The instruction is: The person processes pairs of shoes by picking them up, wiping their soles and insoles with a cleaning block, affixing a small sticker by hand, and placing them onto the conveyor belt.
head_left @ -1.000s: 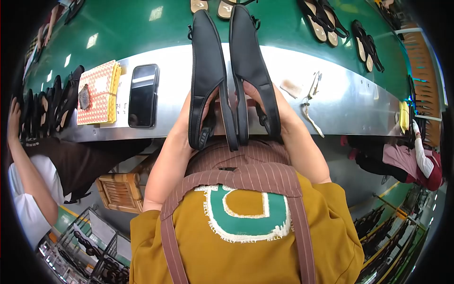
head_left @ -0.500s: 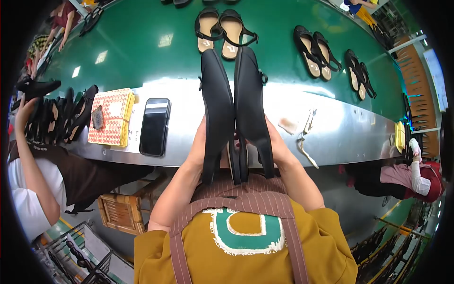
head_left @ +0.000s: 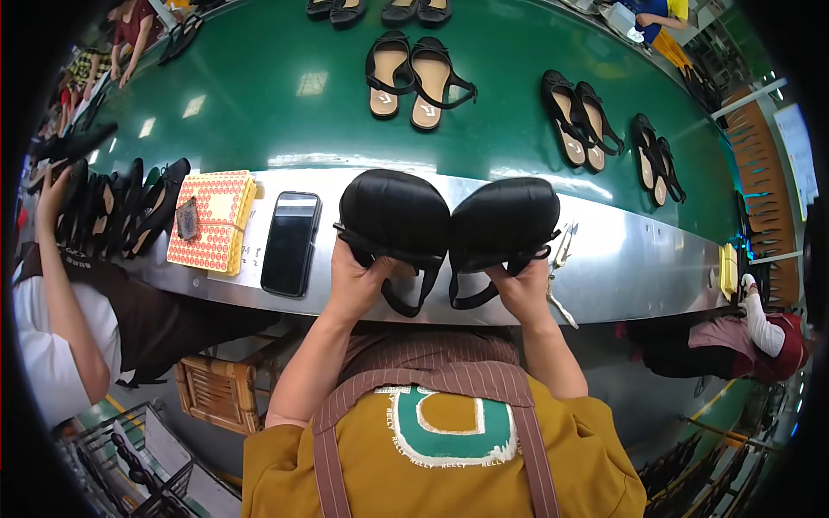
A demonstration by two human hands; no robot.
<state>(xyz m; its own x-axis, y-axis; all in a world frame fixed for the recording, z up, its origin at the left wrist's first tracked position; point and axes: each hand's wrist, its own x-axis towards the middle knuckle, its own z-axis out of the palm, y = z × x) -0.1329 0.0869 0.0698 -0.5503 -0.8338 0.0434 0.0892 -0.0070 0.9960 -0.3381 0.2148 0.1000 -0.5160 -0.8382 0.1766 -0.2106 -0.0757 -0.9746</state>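
Left grip (head_left: 356,283) and right grip (head_left: 527,292) hold two black shoes (head_left: 395,211), perhaps touching

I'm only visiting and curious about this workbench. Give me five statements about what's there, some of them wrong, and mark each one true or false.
1. The left hand holds one black shoe and the right hand holds the other black shoe. True.
2. The phone lies to the right of the held shoes. False: it lies to their left.
3. A dark grey piece rests on the red-patterned stack. True.
4. The nearest sandals straight ahead, on the green surface, have their toes towards the person. False: their heels are nearer the person.
5. A bamboo-like seat stands on the person's left. True.
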